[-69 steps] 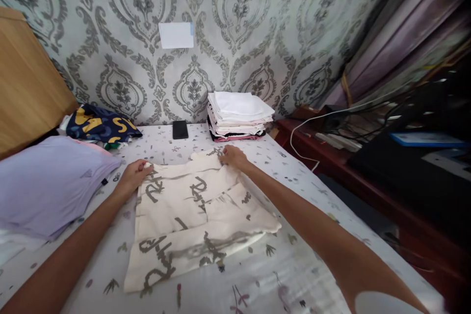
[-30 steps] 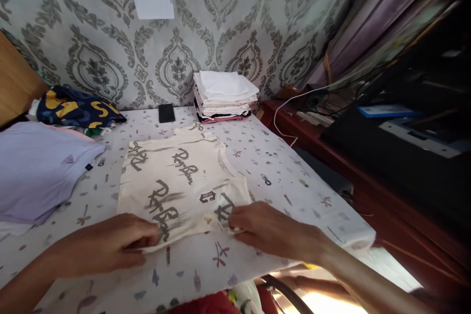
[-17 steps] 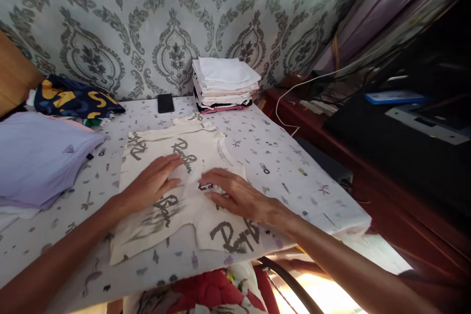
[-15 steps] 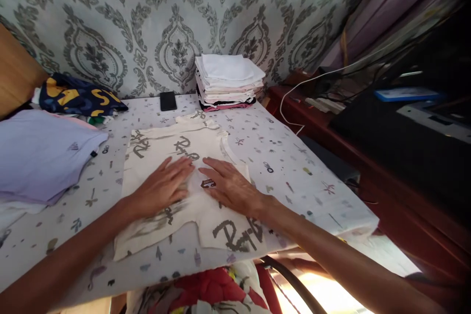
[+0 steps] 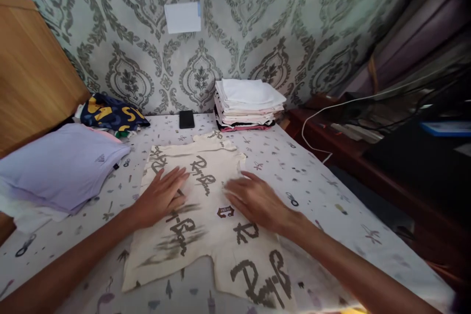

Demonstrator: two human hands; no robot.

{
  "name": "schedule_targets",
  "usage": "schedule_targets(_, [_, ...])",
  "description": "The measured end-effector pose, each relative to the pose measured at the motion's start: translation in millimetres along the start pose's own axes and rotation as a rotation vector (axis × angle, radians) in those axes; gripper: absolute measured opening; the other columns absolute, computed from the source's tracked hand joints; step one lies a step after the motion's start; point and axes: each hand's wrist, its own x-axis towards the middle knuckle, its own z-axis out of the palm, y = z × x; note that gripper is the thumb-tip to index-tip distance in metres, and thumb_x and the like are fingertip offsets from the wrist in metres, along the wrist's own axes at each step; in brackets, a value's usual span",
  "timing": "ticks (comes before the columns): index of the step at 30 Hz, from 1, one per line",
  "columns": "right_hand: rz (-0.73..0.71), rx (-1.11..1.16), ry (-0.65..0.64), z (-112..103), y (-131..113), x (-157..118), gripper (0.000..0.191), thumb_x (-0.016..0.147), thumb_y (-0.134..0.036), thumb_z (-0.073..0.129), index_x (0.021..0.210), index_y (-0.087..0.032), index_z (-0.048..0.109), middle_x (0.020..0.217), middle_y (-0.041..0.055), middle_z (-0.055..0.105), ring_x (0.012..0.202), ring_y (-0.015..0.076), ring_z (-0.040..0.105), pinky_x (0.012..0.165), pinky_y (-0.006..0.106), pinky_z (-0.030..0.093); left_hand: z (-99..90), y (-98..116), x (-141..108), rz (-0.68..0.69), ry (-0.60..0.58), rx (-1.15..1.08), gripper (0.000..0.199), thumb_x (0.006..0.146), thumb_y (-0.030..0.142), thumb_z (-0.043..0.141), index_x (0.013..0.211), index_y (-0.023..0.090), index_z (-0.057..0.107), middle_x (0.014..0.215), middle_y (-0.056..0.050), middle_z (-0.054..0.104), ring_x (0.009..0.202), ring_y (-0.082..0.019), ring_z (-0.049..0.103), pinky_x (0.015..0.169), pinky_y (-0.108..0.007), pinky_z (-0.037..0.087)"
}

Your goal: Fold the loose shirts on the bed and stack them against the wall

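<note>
A cream shirt [image 5: 206,230] with dark brush-style lettering lies spread on the patterned white sheet [image 5: 309,191]. My left hand [image 5: 162,196] rests on the shirt's left half, palm down, fingers apart and stretched out. Near the collar on the right side, my right hand [image 5: 257,201] touches the shirt with its fingers extended, their tips blurred by motion. A small dark red badge [image 5: 225,211] shows on the cloth between the two hands. Neither hand grips the fabric.
Folded clothes are stacked [image 5: 248,103] by the wall, with a black phone [image 5: 186,119] to their left. A lilac garment [image 5: 69,162] and a navy-yellow cloth [image 5: 112,113] lie at left. A white cable [image 5: 312,115] hangs at right, over a dark red ledge [image 5: 368,171].
The hands have moved apart, uncovering the badge and more lettering between them. The view has tilted up and shifted left, so the wall shows more and the things sit lower and further right.
</note>
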Motion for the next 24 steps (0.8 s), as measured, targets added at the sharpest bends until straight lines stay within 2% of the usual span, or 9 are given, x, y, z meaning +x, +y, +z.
schedule_targets(2, [0.053, -0.004, -0.048, 11.8, 2.2, 48.8, 0.029, 0.099, -0.02, 0.045, 0.116, -0.013, 0.067, 0.123, 0.0155, 0.07, 0.116, 0.0257, 0.065, 0.11, 0.046, 0.043, 4.6, 3.9, 36.8, -0.081, -0.01, -0.052, 0.062, 0.105, 0.051, 0.021, 0.157, 0.019, 0.028, 0.165, -0.01, 0.027, 0.153, -0.023, 0.021, 0.125, -0.046, 0.02])
schedule_targets(4, [0.154, -0.008, -0.054, 31.2, 8.0, 87.9, 0.038, 0.095, -0.012, 0.045, 0.131, -0.008, 0.059, 0.144, 0.022, 0.055, 0.136, 0.0272, 0.051, 0.113, 0.045, 0.04, 11.1, 5.1, 67.8, -0.147, -0.031, -0.072, 0.063, 0.104, 0.047, 0.02, 0.157, 0.013, 0.027, 0.165, -0.013, 0.025, 0.154, -0.023, 0.02, 0.124, -0.044, 0.021])
schedule_targets(7, [0.261, -0.014, -0.087, 58.1, 21.6, 113.6, 0.046, 0.101, -0.02, 0.039, 0.145, -0.008, 0.048, 0.156, 0.0199, 0.042, 0.147, 0.0263, 0.036, 0.119, 0.046, 0.03, 19.9, -11.1, 86.3, -0.239, -0.063, -0.042, 0.069, 0.102, 0.05, 0.023, 0.156, 0.008, 0.029, 0.165, -0.015, 0.024, 0.154, -0.025, 0.018, 0.125, -0.045, 0.018])
schedule_targets(9, [0.291, -0.011, -0.109, 65.5, 32.0, 112.8, 0.052, 0.104, -0.032, 0.034, 0.15, -0.009, 0.042, 0.159, 0.0165, 0.037, 0.15, 0.0252, 0.03, 0.122, 0.046, 0.024, 22.7, -33.7, 79.6, -0.323, -0.058, 0.002, 0.071, 0.101, 0.054, 0.024, 0.155, 0.008, 0.031, 0.165, -0.015, 0.024, 0.154, -0.027, 0.017, 0.125, -0.047, 0.017])
schedule_targets(12, [0.355, -0.017, -0.154, 61.7, 48.5, 103.7, 0.06, 0.105, -0.043, 0.03, 0.154, -0.01, 0.037, 0.162, 0.014, 0.031, 0.152, 0.0238, 0.025, 0.123, 0.044, 0.02, 22.3, -68.9, 57.9, -0.439, -0.02, 0.064, 0.07, 0.1, 0.053, 0.024, 0.154, 0.008, 0.033, 0.164, -0.017, 0.025, 0.154, -0.029, 0.018, 0.123, -0.05, 0.018])
schedule_targets(15, [0.441, -0.047, -0.184, 53.5, 67.4, 97.8, 0.062, 0.104, -0.046, 0.027, 0.156, -0.012, 0.033, 0.164, 0.0121, 0.027, 0.153, 0.0225, 0.021, 0.124, 0.043, 0.018, 20.9, -87.5, 43.2, -0.47, 0.013, 0.093, 0.069, 0.1, 0.051, 0.023, 0.154, 0.009, 0.032, 0.164, -0.016, 0.027, 0.154, -0.029, 0.018, 0.122, -0.052, 0.02])
schedule_targets(18, [0.542, -0.07, -0.193, 48.1, 88.1, 93.4, 0.061, 0.104, -0.043, 0.027, 0.157, -0.013, 0.031, 0.165, 0.0113, 0.024, 0.153, 0.0226, 0.021, 0.123, 0.044, 0.02, 19.4, -88.8, 41.6, -0.483, 0.008, 0.101, 0.068, 0.101, 0.05, 0.022, 0.154, 0.01, 0.032, 0.165, -0.016, 0.026, 0.155, -0.027, 0.017, 0.122, -0.052, 0.02])
schedule_targets(21, [0.577, -0.079, -0.183, 41.8, 104.9, 87.5, 0.056, 0.104, -0.032, 0.029, 0.155, -0.011, 0.034, 0.163, 0.013, 0.03, 0.152, 0.0234, 0.025, 0.122, 0.044, 0.024, 11.8, -82.8, 44.1, -0.508, -0.03, 0.083, 0.066, 0.101, 0.048, 0.024, 0.154, 0.01, 0.031, 0.165, -0.015, 0.025, 0.155, -0.026, 0.016, 0.122, -0.052, 0.02])
schedule_targets(24, [0.591, -0.081, -0.165, 36.9, 105.6, 81.8, 0.054, 0.102, -0.024, 0.028, 0.153, -0.006, 0.035, 0.161, 0.0183, 0.033, 0.151, 0.0257, 0.026, 0.122, 0.046, 0.024, 0.3, -70.6, 44.1, -0.539, -0.038, 0.068, 0.062, 0.101, 0.044, 0.027, 0.152, 0.009, 0.033, 0.164, -0.018, 0.026, 0.154, -0.029, 0.018, 0.121, -0.057, 0.018])
